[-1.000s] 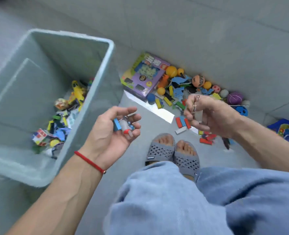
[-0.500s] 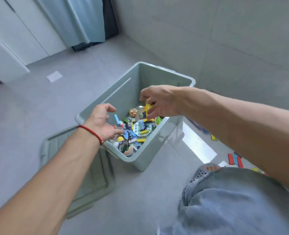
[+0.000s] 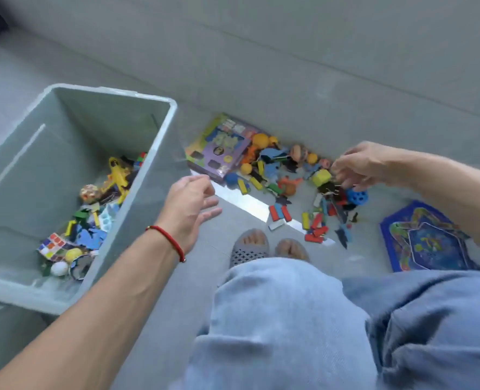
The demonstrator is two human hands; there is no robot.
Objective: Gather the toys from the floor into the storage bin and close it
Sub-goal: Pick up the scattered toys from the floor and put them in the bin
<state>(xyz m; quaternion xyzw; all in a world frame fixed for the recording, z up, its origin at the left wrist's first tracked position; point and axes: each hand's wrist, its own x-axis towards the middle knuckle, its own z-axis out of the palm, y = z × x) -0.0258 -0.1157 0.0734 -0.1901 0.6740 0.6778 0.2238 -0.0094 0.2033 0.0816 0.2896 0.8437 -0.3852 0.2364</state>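
Left hand point(image 3: 189, 204) spread, empty, beside the storage bin point(image 3: 160, 153); right hand point(image 3: 357, 167), blurred, perhaps empty, over floor toys point(image 3: 283, 187) at centre-right.

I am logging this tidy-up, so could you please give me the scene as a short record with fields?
bin: storage bin, lid off, partly filled with toys
in bin: yellow toy, puzzle cube
on floor: purple box, loose pile of blocks and balls, blue board
left hand: left hand open, holding nothing, between bin and pile
right hand: right hand reaching into the pile, blurred, grip unclear
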